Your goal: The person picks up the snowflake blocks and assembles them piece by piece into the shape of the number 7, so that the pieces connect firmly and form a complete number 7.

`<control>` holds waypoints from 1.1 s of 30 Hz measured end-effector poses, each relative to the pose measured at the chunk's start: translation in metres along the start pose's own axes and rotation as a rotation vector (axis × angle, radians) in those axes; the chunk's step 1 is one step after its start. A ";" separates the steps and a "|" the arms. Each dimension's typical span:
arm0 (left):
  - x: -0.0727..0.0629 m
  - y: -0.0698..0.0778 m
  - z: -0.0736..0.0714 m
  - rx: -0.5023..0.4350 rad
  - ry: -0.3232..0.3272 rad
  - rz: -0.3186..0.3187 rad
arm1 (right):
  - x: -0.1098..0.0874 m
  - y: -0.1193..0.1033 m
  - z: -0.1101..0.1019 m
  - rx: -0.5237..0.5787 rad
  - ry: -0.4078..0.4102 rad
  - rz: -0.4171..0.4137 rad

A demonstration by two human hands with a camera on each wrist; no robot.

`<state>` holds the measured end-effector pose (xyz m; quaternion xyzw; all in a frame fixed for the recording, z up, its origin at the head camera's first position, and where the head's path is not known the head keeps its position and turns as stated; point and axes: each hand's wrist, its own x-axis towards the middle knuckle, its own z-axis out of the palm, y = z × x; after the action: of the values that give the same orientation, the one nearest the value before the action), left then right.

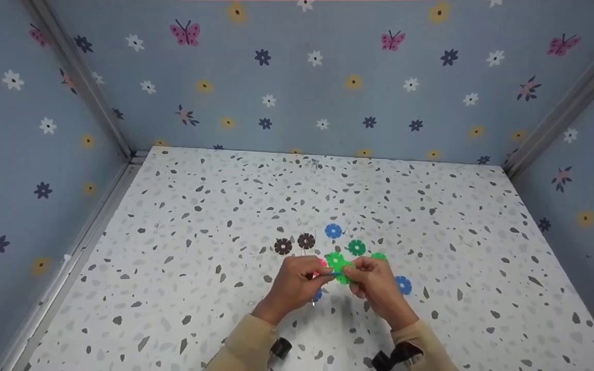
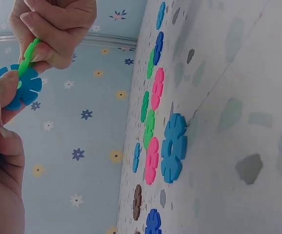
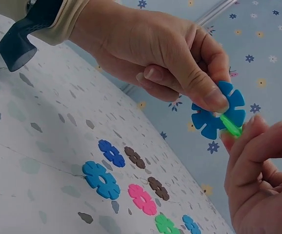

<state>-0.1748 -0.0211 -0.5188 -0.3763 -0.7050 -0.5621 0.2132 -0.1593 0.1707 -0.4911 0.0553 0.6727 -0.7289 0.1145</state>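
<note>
Blue notched disc (image 2: 30,87), pinched in the left hand (image 1: 298,280), meets a green disc (image 3: 231,126) pinched by the right hand (image 1: 379,286), above the tabletop (image 1: 173,268). Two brown discs (image 1: 306,240) lie beyond; the hands partly hide a pink disc (image 1: 323,263) and another green one (image 1: 378,255).

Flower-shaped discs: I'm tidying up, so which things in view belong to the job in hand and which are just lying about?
In the job:
- left hand, pinching a blue disc
- right hand, pinching a green disc

Lying on the table, perhaps spares:
- brown discs
- pink discs
- other blue discs
- other green discs
</note>
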 end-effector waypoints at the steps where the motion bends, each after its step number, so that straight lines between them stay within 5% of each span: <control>1: 0.000 0.000 0.000 -0.001 0.003 -0.001 | 0.001 0.000 0.001 -0.001 0.001 0.007; 12: 0.009 0.005 -0.006 0.120 -0.100 -0.066 | 0.001 0.001 -0.010 0.066 -0.068 -0.020; 18: 0.001 0.004 -0.012 0.349 -0.145 -0.278 | 0.003 0.007 -0.013 0.098 -0.072 0.009; 25: -0.012 0.008 -0.009 0.578 -0.412 -0.578 | 0.001 0.008 -0.012 0.137 -0.117 -0.007; 33: -0.026 0.004 -0.006 0.597 -0.447 -0.680 | -0.003 0.009 -0.013 0.230 -0.162 -0.026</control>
<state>-0.1568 -0.0339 -0.5333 -0.1591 -0.9461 -0.2791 -0.0399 -0.1550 0.1837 -0.5003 0.0003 0.5738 -0.8048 0.1520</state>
